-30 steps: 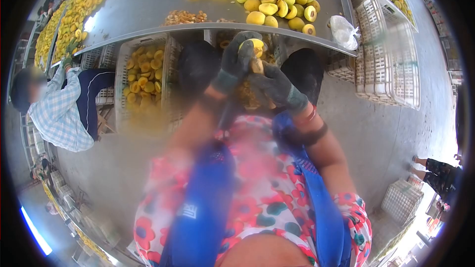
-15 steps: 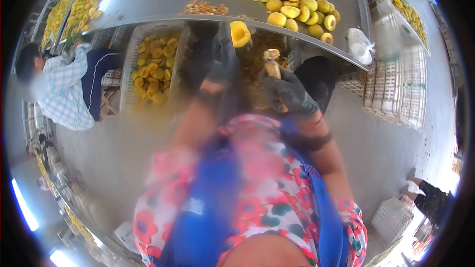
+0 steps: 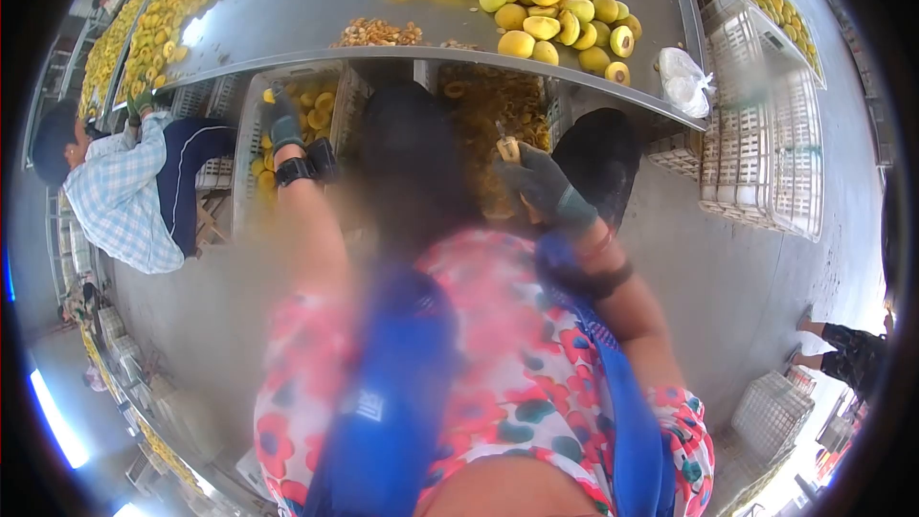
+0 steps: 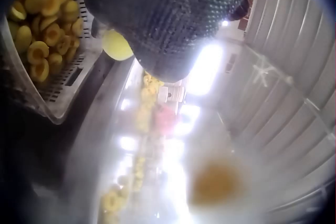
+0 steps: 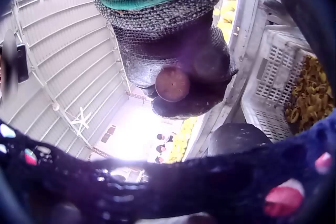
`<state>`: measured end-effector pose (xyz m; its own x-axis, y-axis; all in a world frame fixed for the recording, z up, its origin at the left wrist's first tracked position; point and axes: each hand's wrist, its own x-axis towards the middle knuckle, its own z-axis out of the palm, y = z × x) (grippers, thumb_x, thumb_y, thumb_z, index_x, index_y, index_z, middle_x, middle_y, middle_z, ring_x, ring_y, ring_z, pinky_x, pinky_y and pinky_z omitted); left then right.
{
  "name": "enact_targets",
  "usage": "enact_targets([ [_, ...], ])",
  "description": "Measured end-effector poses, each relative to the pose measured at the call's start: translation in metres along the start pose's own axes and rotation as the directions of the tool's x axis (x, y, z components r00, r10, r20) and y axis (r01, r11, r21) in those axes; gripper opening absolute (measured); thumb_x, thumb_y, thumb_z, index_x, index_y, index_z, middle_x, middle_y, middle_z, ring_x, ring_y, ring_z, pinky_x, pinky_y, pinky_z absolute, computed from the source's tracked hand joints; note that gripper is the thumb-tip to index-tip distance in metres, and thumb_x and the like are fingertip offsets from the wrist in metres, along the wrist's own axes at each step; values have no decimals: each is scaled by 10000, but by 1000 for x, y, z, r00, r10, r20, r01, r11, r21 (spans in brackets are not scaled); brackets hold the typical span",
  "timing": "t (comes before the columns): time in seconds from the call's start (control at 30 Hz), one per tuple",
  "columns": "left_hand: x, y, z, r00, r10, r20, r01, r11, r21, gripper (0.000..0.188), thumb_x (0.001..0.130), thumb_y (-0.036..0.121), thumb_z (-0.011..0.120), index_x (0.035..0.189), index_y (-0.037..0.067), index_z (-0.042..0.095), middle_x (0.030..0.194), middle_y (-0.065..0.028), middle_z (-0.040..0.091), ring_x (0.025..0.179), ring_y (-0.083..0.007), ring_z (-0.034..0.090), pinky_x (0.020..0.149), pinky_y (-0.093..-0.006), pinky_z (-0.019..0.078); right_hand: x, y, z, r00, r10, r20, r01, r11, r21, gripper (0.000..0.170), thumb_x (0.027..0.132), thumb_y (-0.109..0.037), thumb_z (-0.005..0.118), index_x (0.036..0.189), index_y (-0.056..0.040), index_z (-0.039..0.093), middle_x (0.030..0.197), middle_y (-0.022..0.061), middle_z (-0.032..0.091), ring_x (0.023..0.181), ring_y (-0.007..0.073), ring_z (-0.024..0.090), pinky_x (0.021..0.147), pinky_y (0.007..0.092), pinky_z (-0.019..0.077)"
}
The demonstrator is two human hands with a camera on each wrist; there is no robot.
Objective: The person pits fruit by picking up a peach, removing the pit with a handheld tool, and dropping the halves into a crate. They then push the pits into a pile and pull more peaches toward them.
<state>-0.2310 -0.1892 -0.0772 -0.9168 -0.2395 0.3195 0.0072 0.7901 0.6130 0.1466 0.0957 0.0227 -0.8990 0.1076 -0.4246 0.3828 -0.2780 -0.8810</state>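
My gloved left hand [image 3: 285, 123] reaches over a white crate [image 3: 243, 134] of yellow peach halves on the left. In the left wrist view a smooth yellow peach half [image 4: 116, 45] shows at the fingers of that hand, partly hidden behind the dark glove. My gloved right hand [image 3: 546, 190] grips a wooden-handled tool [image 3: 508, 148] in front of my body, its thin metal tip pointing up and away. The round butt of the wooden handle [image 5: 172, 84] sticks out of the fist in the right wrist view.
A metal table [image 3: 297, 10] ahead bears peach halves [image 3: 544, 14] and a heap of brown pits [image 3: 378, 33]. Below its edge, between my knees, stands a crate of scraps [image 3: 522, 101]. White crates [image 3: 756, 144] and a plastic bag [image 3: 683, 81] are right; another person [image 3: 124, 187] sits left.
My hands have separated. The left hand carried the yellow peach half leftward from the middle to above the left crate. The right hand stayed near the middle, still gripping the tool.
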Motion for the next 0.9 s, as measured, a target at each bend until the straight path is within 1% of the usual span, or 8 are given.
enact_targets([
  [0.1, -29, 58, 15, 876, 458, -154, -469, 882, -44, 565, 863, 477, 523, 1127, -18, 593, 1087, -240, 617, 1023, -396, 575, 899, -432, 440, 2, 9, -4, 998, -59, -18, 58, 998, -3, 99, 912, -144, 539, 931, -55, 500, 620, 8, 499, 413, 92, 472, 363, 237, 393],
  [0.17, -77, 146, 8, 920, 380, 96, -355, 912, -206, 493, 840, 443, 560, 1126, 44, 608, 1099, -220, 616, 1024, -384, 578, 908, -432, 441, -3, 2, -6, 999, -36, -6, 36, 999, 38, 101, 912, -146, 540, 928, -55, 501, 621, 4, 495, 416, 88, 472, 369, 236, 395],
  [0.23, -87, 159, 92, 629, 761, 158, -647, 625, -437, 466, 806, 445, 588, 1108, 92, 622, 1092, -194, 623, 1024, -363, 583, 906, -442, 441, -4, 4, -7, 1000, -24, -20, 26, 997, 73, 102, 912, -146, 543, 931, -54, 504, 624, -1, 491, 422, 80, 468, 379, 232, 394],
  [0.33, -156, 255, 72, 389, 602, 697, -661, 710, -244, 591, 755, 570, 574, 1117, 103, 601, 1084, -185, 628, 1023, -345, 592, 893, -428, 454, 1, 15, -7, 996, -52, -75, 61, 991, 119, 107, 911, -148, 547, 946, -53, 512, 626, -10, 485, 437, 66, 456, 398, 225, 387],
  [0.43, -189, 276, 99, 305, 601, 738, -772, 610, -178, 672, 762, 609, 547, 1203, 102, 531, 1108, -193, 616, 1033, -347, 590, 884, -419, 460, -4, 15, -9, 986, -119, -121, 131, 987, 92, 115, 910, -151, 551, 961, -53, 520, 622, -21, 480, 450, 55, 444, 414, 218, 378],
  [0.67, -178, 252, 132, 368, 752, 548, -576, 646, -500, 607, 853, 496, 533, 1262, 53, 471, 1110, -174, 620, 1013, -320, 601, 833, -381, 477, -4, 32, -29, 974, -184, -131, 185, 983, -4, 115, 910, -150, 556, 953, -48, 526, 626, -27, 486, 474, 55, 455, 434, 221, 384],
  [0.8, -171, 263, 28, 317, 653, 688, 136, 687, -714, 579, 935, 467, 412, 1280, 5, 465, 1101, -154, 608, 952, -232, 598, 835, -309, 477, -6, 18, -25, 974, -152, -166, 183, 966, 185, 100, 907, -130, 560, 954, -46, 532, 662, -24, 500, 538, 46, 474, 482, 220, 410],
  [0.9, -175, 237, 12, 345, 880, 327, -311, 436, -844, 383, 921, 238, 492, 1202, -21, 514, 1071, -111, 606, 924, -199, 591, 807, -324, 485, -8, 0, -20, 956, -191, -222, 220, 969, 114, 99, 900, -111, 568, 961, -37, 539, 689, -24, 513, 578, 42, 477, 521, 221, 425],
])
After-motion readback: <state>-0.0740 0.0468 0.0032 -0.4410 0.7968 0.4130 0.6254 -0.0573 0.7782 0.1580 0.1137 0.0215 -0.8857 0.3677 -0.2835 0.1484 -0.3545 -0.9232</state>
